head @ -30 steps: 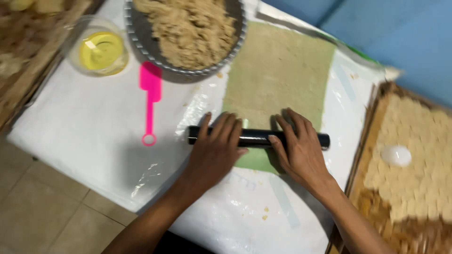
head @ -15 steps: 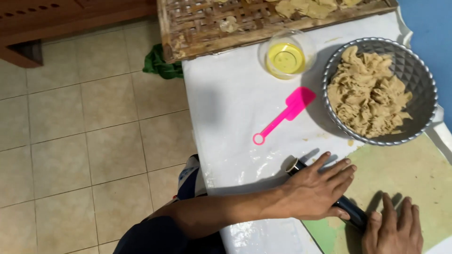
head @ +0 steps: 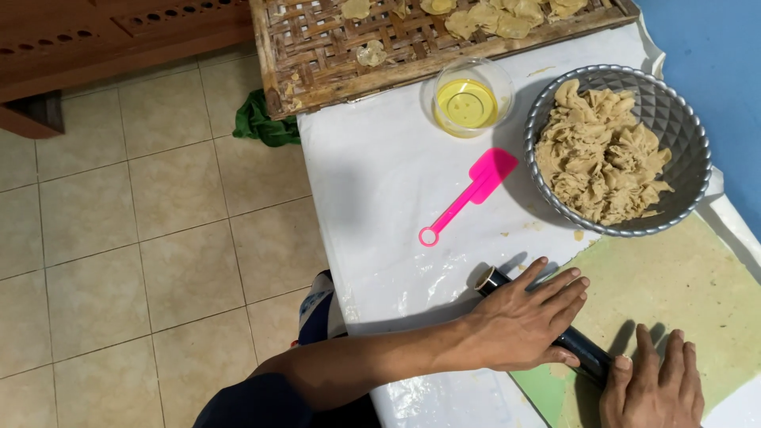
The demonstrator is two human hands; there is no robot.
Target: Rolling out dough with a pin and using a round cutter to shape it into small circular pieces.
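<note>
Both hands flat, fingers spread, on black rolling pin (head: 583,349): L hand (head: 523,321), R hand (head: 650,388), over thin dough sheet (head: 674,293) on worktop (head: 380,182). Pink spatula (head: 468,196) nearby.

Under your hands lies a glossy black roller (head: 583,350) on a pale green sheet (head: 682,293). You'll see a hot pink spatula (head: 472,192), yellow liquid in a clear cup (head: 466,99), and beige dough in a faceted grey bowl (head: 674,119).

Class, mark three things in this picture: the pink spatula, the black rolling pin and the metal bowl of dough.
Pink spatula (head: 468,198), head view, on its handle just below the blade.
Rolling pin (head: 493,280), head view, on its bare end beside the left hand.
Metal bowl (head: 678,127), head view, on its bare inner wall.
</note>
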